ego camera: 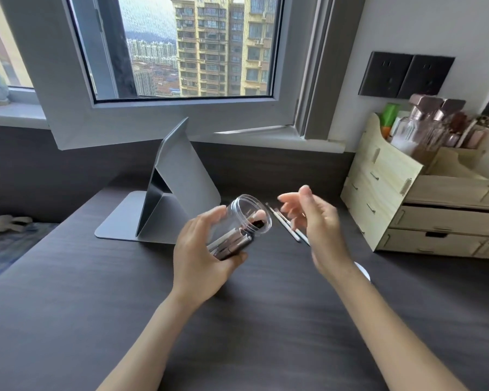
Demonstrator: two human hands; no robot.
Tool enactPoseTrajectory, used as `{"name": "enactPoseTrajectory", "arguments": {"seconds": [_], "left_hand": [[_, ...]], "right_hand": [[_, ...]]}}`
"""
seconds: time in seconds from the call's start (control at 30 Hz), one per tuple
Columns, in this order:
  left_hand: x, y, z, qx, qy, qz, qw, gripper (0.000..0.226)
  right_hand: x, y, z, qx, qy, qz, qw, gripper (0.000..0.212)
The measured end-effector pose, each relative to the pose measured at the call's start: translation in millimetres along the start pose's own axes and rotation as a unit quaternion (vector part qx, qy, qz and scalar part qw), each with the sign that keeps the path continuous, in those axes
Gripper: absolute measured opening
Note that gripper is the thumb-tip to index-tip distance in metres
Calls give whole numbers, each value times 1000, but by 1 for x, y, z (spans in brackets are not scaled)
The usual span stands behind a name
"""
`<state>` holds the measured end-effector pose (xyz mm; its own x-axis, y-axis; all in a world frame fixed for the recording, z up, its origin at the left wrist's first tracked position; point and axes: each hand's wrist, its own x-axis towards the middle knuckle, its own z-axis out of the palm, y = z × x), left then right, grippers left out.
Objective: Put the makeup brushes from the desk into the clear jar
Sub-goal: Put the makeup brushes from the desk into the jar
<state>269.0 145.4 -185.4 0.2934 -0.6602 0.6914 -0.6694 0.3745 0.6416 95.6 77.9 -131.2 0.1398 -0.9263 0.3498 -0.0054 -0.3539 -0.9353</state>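
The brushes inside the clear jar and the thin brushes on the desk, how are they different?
The brushes inside the clear plastic jar have thick, shiny silver handles; the white-handled brushes on the dark desk are thin. The jar's brushes are tilted, off the desk in the left hand; the desk ones lie flat behind the open right hand. All are makeup brushes.

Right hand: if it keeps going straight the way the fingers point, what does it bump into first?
Probably the clear jar held tilted in the left hand; the right hand's fingers point at its mouth, though depth is unclear.
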Motion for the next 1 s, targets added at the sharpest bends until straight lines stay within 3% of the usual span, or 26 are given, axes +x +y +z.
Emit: {"name": "enactPoseTrajectory", "arguments": {"seconds": [0.07, 0.17, 0.3, 0.5, 0.6, 0.67, 0.73, 0.8, 0.9, 1.0], "left_hand": [[1, -2, -1, -7, 10, -12, 1000, 72], [1, -4, -2, -25, 19, -35, 999, 72], [2, -6, -2, -35, 17, -48, 998, 74], [2, -6, -1, -32, 12, -49, 998, 76], [3, -7, -1, -30, 16, -47, 998, 76], [3, -9, -2, -26, 15, -45, 999, 77], [3, -9, -2, -22, 14, -42, 999, 77], [2, -8, -1, -17, 12, -38, 999, 76], [1, -4, 0, -12, 8, -25, 1000, 75], [1, 0, 1, -1, -3, -8, 1000, 76]], "right_hand": [[22, 23, -9, -182, 82, 25, 980, 32], [46, 57, -17, -466, 27, 74, 881, 24], [56, 76, -8, -589, -57, 57, 804, 27], [68, 75, 11, -659, -99, 47, 744, 33], [71, 71, 15, -621, -110, 82, 772, 25], [71, 63, 13, -518, -74, 100, 846, 27], [66, 47, 10, -323, -38, 111, 939, 33], [51, 21, 8, -78, -12, 101, 992, 25], [22, -23, 6, 98, 5, 20, 995, 18], [-2, -42, 13, 73, -30, -36, 996, 11]]}}
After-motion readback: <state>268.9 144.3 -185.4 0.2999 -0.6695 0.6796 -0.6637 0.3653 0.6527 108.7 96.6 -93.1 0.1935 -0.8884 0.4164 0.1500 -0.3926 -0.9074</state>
